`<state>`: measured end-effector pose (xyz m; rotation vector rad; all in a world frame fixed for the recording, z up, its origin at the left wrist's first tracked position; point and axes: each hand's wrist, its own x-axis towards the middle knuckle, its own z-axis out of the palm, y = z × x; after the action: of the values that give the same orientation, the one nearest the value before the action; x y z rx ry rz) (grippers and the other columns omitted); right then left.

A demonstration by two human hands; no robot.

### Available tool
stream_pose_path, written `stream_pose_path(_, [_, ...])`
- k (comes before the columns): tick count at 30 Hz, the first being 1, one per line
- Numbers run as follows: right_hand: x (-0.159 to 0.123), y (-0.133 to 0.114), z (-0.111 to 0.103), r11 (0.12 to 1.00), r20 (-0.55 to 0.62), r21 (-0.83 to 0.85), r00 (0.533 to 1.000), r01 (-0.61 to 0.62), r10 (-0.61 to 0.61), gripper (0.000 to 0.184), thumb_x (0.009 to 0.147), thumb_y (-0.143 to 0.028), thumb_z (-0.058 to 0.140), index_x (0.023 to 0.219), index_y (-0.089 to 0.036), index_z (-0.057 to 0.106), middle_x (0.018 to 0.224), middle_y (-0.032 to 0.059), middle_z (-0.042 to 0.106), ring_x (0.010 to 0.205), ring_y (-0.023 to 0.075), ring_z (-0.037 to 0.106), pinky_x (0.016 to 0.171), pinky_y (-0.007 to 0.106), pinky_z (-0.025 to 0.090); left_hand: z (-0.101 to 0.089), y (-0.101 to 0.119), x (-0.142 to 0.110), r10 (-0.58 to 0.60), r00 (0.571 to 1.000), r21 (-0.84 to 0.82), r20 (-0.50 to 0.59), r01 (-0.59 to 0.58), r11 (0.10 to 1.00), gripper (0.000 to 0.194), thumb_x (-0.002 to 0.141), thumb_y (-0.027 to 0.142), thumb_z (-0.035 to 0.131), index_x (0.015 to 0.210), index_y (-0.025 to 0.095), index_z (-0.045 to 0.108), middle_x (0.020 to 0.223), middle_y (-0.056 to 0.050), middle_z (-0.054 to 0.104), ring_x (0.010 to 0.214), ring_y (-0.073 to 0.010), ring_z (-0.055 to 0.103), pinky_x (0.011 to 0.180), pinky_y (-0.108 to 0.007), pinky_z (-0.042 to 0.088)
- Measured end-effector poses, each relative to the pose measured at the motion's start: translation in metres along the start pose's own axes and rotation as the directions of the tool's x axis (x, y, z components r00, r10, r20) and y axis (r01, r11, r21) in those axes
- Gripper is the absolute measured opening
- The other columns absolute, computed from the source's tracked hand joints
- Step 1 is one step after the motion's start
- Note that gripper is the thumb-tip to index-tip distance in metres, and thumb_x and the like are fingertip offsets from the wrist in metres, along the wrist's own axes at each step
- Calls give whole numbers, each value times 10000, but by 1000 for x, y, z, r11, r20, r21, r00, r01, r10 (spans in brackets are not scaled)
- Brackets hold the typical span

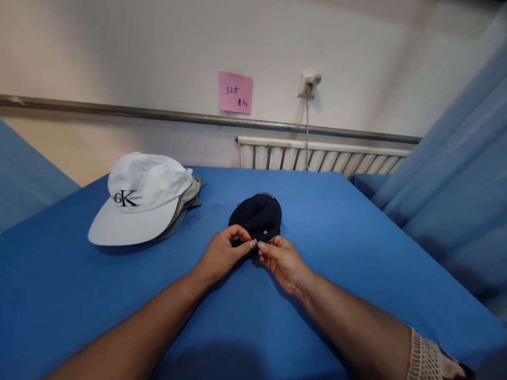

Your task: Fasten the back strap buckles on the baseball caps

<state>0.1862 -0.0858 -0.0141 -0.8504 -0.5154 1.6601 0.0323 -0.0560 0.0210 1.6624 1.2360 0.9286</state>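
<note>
A dark navy cap (255, 214) lies on the blue table (340, 253), its brim pointing away from me. My left hand (225, 248) grips the near edge of this cap, thumb and fingers closed on it. Close beside it, my right hand (283, 258) pinches the same near edge, with the thumb tips almost meeting. What exactly lies between the fingertips, perhaps part of the strap, is too small to make out. To the left sits a white cap (152, 182) with black "CK" lettering, stacked over other caps (190, 195) in grey and beige tones.
Behind the table runs a metal rail (158, 113) along the wall, above a white radiator (285, 153). A pink note (235, 93) and a socket with a plugged-in cord (308, 86) are on the wall. Blue curtains (455, 174) hang at the right.
</note>
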Motion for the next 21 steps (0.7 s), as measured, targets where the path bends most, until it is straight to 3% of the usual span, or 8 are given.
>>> stream_pose_path(10, [-1,1,0,1000,18,-17,1000,-10,10,301,591,-229,882,770,-159,650,737,-7,658,672,108,604,626,245,449,1,-3,0,14,999,31,-30,-13,999,203,687,355,729,683,190,610,668,10,626,647,-143,557,624,-270,459])
stream_pose_path(21, [3,2,-4,999,6,-37,1000,-13,13,299,652,-322,872,746,-154,644,728,11,678,645,101,612,590,225,457,-3,-6,3,-37,998,-131,45,42,991,212,705,356,739,759,186,624,755,-5,673,718,-149,612,705,-290,483])
